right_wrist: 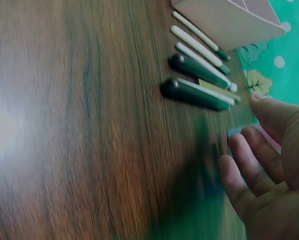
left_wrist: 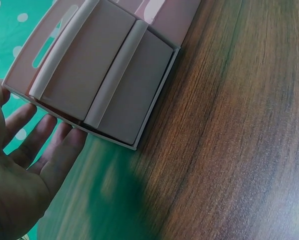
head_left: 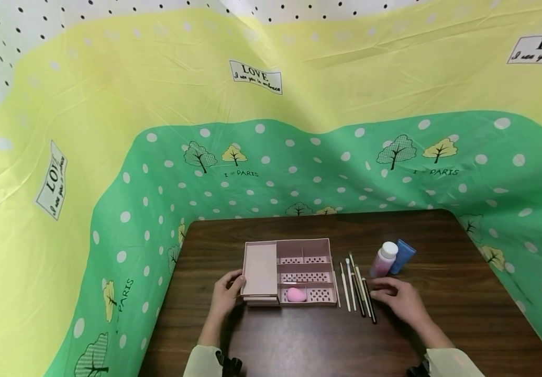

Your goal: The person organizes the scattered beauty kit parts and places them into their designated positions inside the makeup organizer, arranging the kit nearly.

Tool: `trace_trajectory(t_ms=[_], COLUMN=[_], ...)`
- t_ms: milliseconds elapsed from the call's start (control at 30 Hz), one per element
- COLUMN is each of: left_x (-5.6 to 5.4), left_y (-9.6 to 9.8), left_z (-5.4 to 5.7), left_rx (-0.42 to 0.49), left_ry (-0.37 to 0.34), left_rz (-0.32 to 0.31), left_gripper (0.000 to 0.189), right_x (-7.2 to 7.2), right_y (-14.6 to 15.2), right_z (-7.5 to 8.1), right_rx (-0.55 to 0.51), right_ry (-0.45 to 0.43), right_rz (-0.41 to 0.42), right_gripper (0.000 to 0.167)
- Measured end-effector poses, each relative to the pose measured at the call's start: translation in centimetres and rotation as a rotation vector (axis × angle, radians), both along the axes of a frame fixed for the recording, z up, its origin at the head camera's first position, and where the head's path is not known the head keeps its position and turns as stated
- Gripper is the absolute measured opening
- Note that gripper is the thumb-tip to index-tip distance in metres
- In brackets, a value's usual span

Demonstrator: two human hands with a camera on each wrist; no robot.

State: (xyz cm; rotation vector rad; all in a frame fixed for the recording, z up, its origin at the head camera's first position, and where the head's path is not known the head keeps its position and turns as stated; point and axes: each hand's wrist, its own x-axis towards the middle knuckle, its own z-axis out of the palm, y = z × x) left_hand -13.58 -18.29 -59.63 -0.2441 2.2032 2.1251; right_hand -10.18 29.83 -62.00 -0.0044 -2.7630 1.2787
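A pink organizer box (head_left: 260, 267) with a covered left part and open compartments stands on the table. My left hand (head_left: 225, 294) touches its left side; in the left wrist view the extended fingers (left_wrist: 59, 155) lie along that side wall, two drawer fronts (left_wrist: 89, 60) beside them. A pink makeup sponge (head_left: 296, 295) sits in a front compartment. Several makeup brushes (head_left: 347, 285) lie side by side just right of the box. Next to their right end is my right hand (head_left: 402, 301), holding nothing, its fingers (right_wrist: 257, 165) loosely bent and the thumb apart.
Behind the right hand a pink-purple bottle (head_left: 383, 262) with a white cap stands beside a blue tube (head_left: 402, 256). The dark wooden table (head_left: 289, 340) is bordered by a green and yellow patterned cloth (head_left: 299, 157) at the back and sides.
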Motion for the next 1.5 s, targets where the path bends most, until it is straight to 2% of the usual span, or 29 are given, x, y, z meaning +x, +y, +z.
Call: trace_trajectory(t_ms=[100, 200, 433, 667, 933, 1200, 1300, 1500], left_x=[0.5, 0.7, 0.6, 0.7, 0.4, 0.3, 0.0, -0.7], left_y=[0.1, 0.2, 0.2, 0.1, 0.0, 0.1, 0.0, -0.3], left_z=[1.0, 1.5, 1.4, 1.4, 1.3, 1.8, 1.3, -1.1], left_rx=[0.007, 0.009, 0.02, 0.015, 0.001, 0.006, 0.006, -0.004], left_ry=[0.017, 0.023, 0.018, 0.009, 0.006, -0.002, -0.008, -0.013], left_rz=[-0.012, -0.014, -0.009, -0.016, -0.021, -0.011, -0.011, 0.003], left_gripper=[0.036, 0.036, 0.034, 0.036, 0.036, 0.035, 0.035, 0.035], right_x=[0.1, 0.2, 0.2, -0.2, -1.2, -2.5, -3.0, -3.5], right_y=[0.9, 1.6, 3.0, 4.5, 6.0, 6.9, 7.1, 7.2], right_z=[-0.1, -0.1, -0.3, 0.2, 0.6, 1.2, 1.5, 2.1], right_rx=[0.019, 0.037, 0.066, 0.117, 0.133, 0.142, 0.147, 0.157], right_ry=[0.007, 0.018, 0.043, 0.022, 0.027, 0.007, -0.002, 0.014], right_rz=[-0.015, -0.039, -0.086, -0.143, -0.155, -0.147, -0.154, -0.162], right_gripper=[0.032, 0.032, 0.031, 0.035, 0.041, 0.054, 0.054, 0.05])
